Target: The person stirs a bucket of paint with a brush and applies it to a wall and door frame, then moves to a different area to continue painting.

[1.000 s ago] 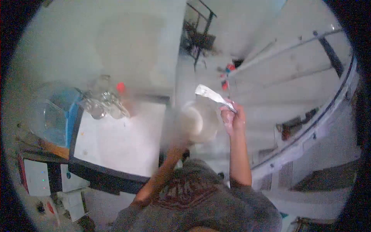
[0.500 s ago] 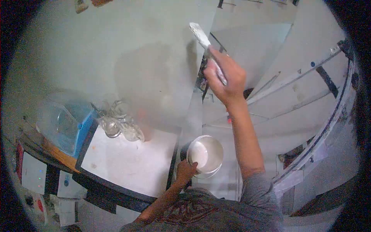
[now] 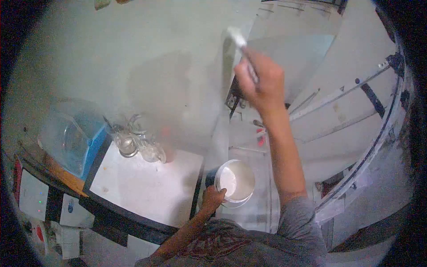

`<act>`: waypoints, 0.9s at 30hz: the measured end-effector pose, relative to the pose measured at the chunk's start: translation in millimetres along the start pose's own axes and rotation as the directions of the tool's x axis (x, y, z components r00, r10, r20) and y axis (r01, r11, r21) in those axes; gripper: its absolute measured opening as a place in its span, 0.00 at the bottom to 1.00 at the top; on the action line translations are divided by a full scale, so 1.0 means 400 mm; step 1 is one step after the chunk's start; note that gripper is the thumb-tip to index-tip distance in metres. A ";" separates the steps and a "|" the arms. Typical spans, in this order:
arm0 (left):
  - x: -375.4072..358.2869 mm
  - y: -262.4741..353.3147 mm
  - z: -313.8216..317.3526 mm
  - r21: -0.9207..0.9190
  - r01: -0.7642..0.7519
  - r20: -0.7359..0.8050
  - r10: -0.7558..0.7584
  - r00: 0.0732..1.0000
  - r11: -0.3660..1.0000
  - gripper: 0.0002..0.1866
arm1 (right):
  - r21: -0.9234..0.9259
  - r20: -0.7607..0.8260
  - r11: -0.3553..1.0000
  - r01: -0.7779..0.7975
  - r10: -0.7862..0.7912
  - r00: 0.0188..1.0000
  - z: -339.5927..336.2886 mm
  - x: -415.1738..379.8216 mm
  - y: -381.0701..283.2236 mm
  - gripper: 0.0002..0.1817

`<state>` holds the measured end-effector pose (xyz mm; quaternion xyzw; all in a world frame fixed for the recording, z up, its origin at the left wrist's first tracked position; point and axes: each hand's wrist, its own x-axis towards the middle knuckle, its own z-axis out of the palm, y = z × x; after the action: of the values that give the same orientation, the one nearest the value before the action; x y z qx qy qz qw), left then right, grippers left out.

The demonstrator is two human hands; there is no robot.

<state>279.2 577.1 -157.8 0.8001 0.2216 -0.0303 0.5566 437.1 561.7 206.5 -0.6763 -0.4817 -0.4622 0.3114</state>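
Note:
Raised at upper centre, my right hand [image 3: 263,82] is closed round the handle of a brush [image 3: 238,38]. The brush's white-coated tip is blurred and lies against or close to the pale wall [image 3: 169,40], near its right edge; contact cannot be told. Lower down, my left hand [image 3: 213,198] grips the rim of a white bucket [image 3: 247,180], thumb over the edge. White paint-like liquid [image 3: 228,182] shows inside the tilted bucket.
Glass jars [image 3: 129,146] stand on a white-topped table [image 3: 147,187] at lower left. Left of them is a clear and blue plastic container [image 3: 73,142]. A metal ladder-like frame [image 3: 356,89] crosses the right side.
The brush tip has moved slightly right and is now blurred. The bucket and my left hand have shifted a little in the view, along with the surroundings.

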 end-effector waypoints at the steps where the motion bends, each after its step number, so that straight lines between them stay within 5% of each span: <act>1: 0.010 -0.025 0.014 0.000 0.003 0.001 -0.003 1.000 1.000 0.24 | -0.052 -0.079 0.998 0.020 -0.024 0.997 0.003 0.019 0.005 0.13; 2: 0.033 -0.071 0.043 -0.081 -0.045 -0.002 0.045 0.999 0.996 0.25 | -0.051 -0.078 0.999 0.019 -0.023 0.997 0.010 0.015 0.016 0.13; 4: 0.046 -0.096 0.058 -0.162 -0.092 -0.008 0.092 0.996 0.983 0.26 | -0.064 0.188 0.997 -0.037 0.049 0.981 0.039 -0.024 0.049 0.13; 8: -0.001 -0.041 0.023 -0.042 -0.099 -0.089 0.095 0.991 0.994 0.26 | -0.140 0.551 0.988 -0.065 0.132 0.824 0.089 -0.128 0.005 0.12; 10: 0.008 -0.013 0.007 0.006 -0.096 -0.147 0.096 0.984 0.995 0.26 | -0.112 0.505 0.994 -0.016 0.071 0.860 0.057 -0.092 -0.003 0.12; 12: 0.032 -0.052 0.022 -0.191 0.052 0.090 -0.035 0.995 0.980 0.27 | 0.003 0.147 1.000 0.018 -0.018 0.989 0.034 -0.048 -0.008 0.13; 13: 0.041 -0.078 0.037 -0.191 0.055 0.093 -0.038 0.995 0.980 0.27 | -0.067 0.124 0.998 -0.009 0.017 0.992 0.022 -0.020 -0.017 0.12; 16: 0.054 -0.112 0.067 -0.226 -0.059 0.034 0.068 0.997 0.972 0.29 | -0.134 0.264 0.991 -0.002 0.038 0.964 0.052 -0.028 0.022 0.14; 19: 0.054 -0.100 0.058 -0.252 0.110 0.081 -0.092 0.992 0.962 0.30 | -0.138 0.437 0.985 -0.101 0.152 0.887 0.086 -0.124 0.010 0.11; 20: 0.047 -0.101 0.044 -0.118 0.061 0.080 -0.052 0.995 0.991 0.31 | -0.141 0.495 0.980 -0.143 0.195 0.847 0.087 -0.139 0.002 0.12; 21: 0.050 -0.093 0.033 0.014 0.005 0.079 -0.006 0.997 1.000 0.31 | -0.048 0.409 0.990 -0.132 0.140 0.902 0.055 -0.110 -0.012 0.12; 22: 0.067 -0.109 0.050 0.011 -0.007 0.072 0.007 0.997 1.000 0.31 | -0.050 0.402 0.992 -0.119 0.129 0.907 0.023 -0.065 -0.017 0.12; 24: 0.092 -0.173 0.100 -0.100 -0.074 -0.004 0.074 0.997 0.992 0.30 | 0.045 0.108 0.998 -0.046 0.041 0.993 -0.028 0.018 -0.022 0.11; 25: 0.072 -0.133 0.074 -0.098 -0.077 -0.003 0.077 0.997 0.992 0.30 | 0.043 0.106 0.998 -0.046 0.041 0.993 -0.039 0.059 -0.020 0.11; 27: 0.036 -0.070 0.030 0.045 -0.098 0.004 0.098 0.995 0.994 0.30 | -0.023 -0.158 0.996 0.087 -0.090 0.983 -0.049 0.126 -0.004 0.13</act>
<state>283.8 578.7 -191.0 0.8225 0.1807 -0.0088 0.5392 434.7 563.6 260.5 -0.6178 -0.4812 -0.5318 0.3225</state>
